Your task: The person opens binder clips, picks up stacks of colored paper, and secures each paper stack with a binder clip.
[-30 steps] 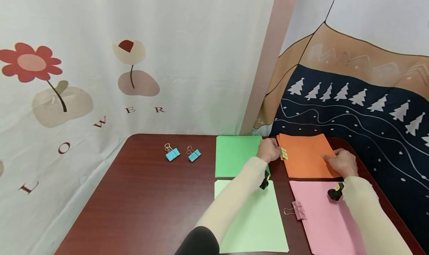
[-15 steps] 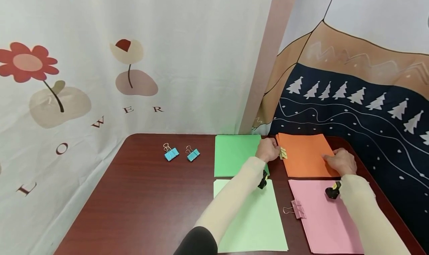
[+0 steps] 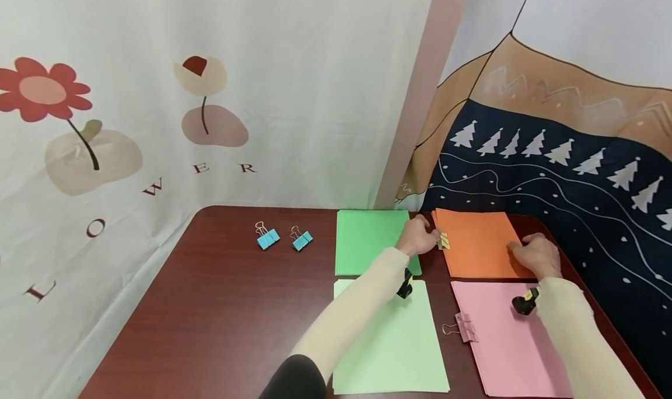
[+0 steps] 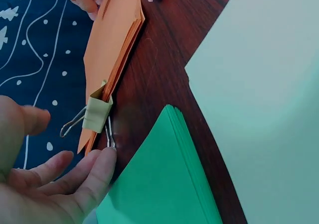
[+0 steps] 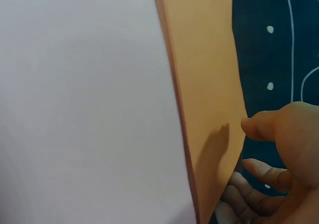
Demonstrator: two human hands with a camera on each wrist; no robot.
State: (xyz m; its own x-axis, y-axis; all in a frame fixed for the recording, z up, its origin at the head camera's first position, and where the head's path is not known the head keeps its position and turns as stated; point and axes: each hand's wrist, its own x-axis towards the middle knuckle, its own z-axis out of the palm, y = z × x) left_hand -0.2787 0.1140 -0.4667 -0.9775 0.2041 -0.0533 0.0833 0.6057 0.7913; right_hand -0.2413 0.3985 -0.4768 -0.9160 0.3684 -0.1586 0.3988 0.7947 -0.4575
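Observation:
A stack of orange paper [image 3: 478, 244] lies at the far right, a yellow binder clip [image 4: 98, 113] fastened on its left edge. My left hand [image 3: 416, 235] is beside that clip. In the left wrist view its fingertips [image 4: 107, 157] touch or nearly touch the lower wire handle, and its thumb is apart from the clip. My right hand [image 3: 539, 256] is at the stack's right edge. In the right wrist view its thumb [image 5: 261, 127] hovers over the edge, casting a shadow on the paper, and its other fingers sit at the edge, partly hidden.
A green paper stack [image 3: 362, 241] and a light green one [image 3: 388, 352] lie left of the orange. Nearer me is pink paper [image 3: 509, 340] with a pink binder clip [image 3: 465, 328]. Two blue binder clips [image 3: 268, 239] stand at the back of the brown table [image 3: 226, 311]. Curtains hang behind.
My left hand has eased slightly, with its wrist and forearm shifting left and its thumb now apart from the clip. The right hand has hardly moved.

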